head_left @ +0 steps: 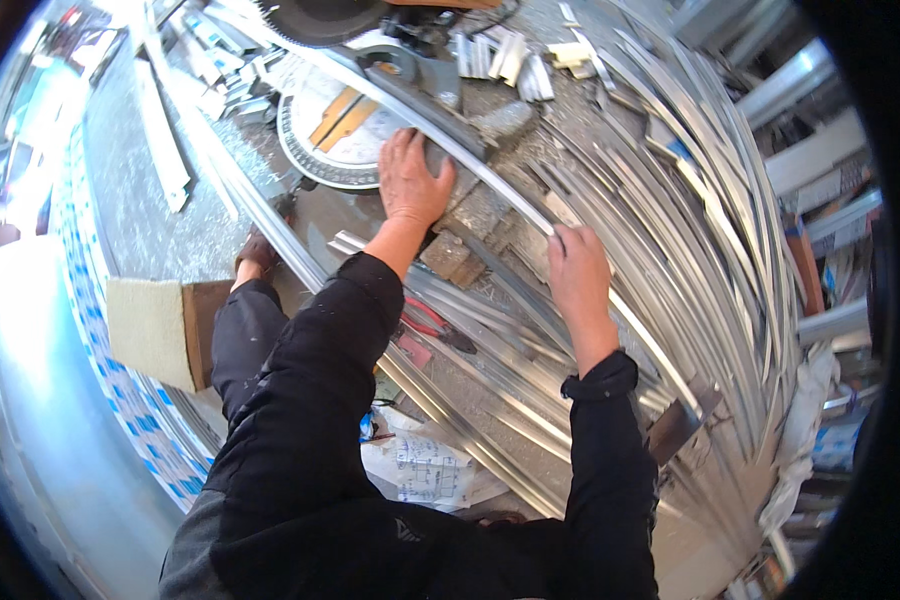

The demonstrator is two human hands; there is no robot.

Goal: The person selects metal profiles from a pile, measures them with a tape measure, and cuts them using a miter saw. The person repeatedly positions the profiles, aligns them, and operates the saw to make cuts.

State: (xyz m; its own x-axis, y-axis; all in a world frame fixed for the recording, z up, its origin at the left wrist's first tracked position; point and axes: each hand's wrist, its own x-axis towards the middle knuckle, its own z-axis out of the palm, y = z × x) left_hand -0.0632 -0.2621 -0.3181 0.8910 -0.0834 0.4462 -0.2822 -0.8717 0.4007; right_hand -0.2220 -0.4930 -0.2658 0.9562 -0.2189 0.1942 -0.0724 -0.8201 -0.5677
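Note:
A long thin aluminium strip (490, 172) lies across the base of a mitre saw (342, 125), under its dark round blade (320, 18). My left hand (410, 180) presses flat on the strip and the saw base, fingers spread. Further right along the same strip, my right hand (576, 268) is closed around it. Both arms are in black sleeves.
Many long aluminium profiles (690, 200) are piled on the floor at the right. More profiles (450, 400) lie below the saw, with red-handled pliers (432, 322) and papers (425, 465). A cloth-covered wooden block (160, 330) and a blue-patterned sheet (100, 330) are at the left. Short offcuts (505, 55) lie behind the saw.

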